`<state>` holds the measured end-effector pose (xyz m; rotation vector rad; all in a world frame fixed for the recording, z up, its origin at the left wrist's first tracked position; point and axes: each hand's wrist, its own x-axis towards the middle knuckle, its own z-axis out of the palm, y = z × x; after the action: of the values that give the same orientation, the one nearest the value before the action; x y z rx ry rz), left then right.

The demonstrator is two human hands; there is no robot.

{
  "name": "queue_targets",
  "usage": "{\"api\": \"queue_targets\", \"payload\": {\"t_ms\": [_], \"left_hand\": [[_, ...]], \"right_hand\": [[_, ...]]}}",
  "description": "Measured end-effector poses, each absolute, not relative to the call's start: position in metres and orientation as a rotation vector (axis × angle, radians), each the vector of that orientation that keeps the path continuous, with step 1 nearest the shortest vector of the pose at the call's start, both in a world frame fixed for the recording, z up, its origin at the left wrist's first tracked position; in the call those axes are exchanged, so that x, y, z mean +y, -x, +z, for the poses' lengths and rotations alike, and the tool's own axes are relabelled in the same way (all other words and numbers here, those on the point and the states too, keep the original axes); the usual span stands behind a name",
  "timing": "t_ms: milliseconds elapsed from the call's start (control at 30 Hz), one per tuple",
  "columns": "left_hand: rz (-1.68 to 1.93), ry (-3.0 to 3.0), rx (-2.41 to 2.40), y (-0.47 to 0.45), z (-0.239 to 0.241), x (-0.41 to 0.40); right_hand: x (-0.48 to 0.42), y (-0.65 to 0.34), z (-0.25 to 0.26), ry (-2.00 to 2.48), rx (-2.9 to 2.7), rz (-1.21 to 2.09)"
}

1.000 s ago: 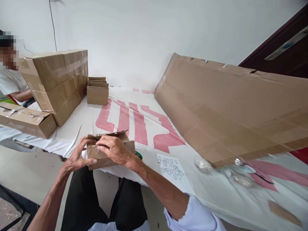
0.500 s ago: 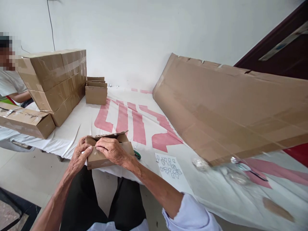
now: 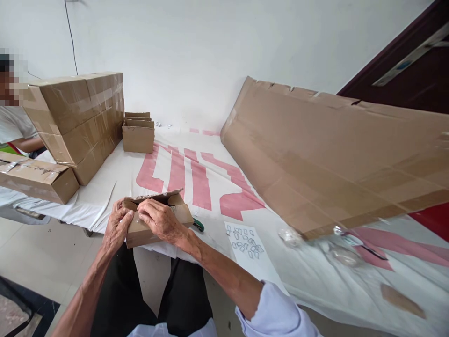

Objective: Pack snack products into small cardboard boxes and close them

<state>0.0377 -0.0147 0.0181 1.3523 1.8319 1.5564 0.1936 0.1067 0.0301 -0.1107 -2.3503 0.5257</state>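
A small cardboard box sits at the table's front edge, its back flap raised. My left hand grips the box's left end, with the thumb on the front wall. Over the front rim, my right hand is closed with its fingertips at the opening. The fingers hide the rim there, and the inside is mostly out of sight. Just right of the box lies a green-handled tool, partly hidden behind it.
Taped cartons are stacked at the left, near another person. Beyond stand small open boxes. A large cardboard sheet leans on the right. A paper with drawn shapes and clear plastic bundles lie on the white cloth.
The view has shifted slightly. The box's front and right flap appear a little lower and more folded in, while both hands stay on the box in nearly the same place.
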Motion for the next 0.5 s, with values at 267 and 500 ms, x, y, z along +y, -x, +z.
{"api": "queue_targets", "payload": {"t_ms": [267, 500], "left_hand": [[1.515, -1.353, 1.823, -0.032, 0.025, -0.016], [1.437, -1.229, 2.034, -0.005, 0.019, -0.005]], "right_hand": [[0.105, -0.185, 0.038, 0.119, -2.394, 0.408], [0.097, -0.193, 0.033, 0.209, -2.455, 0.053]]}}
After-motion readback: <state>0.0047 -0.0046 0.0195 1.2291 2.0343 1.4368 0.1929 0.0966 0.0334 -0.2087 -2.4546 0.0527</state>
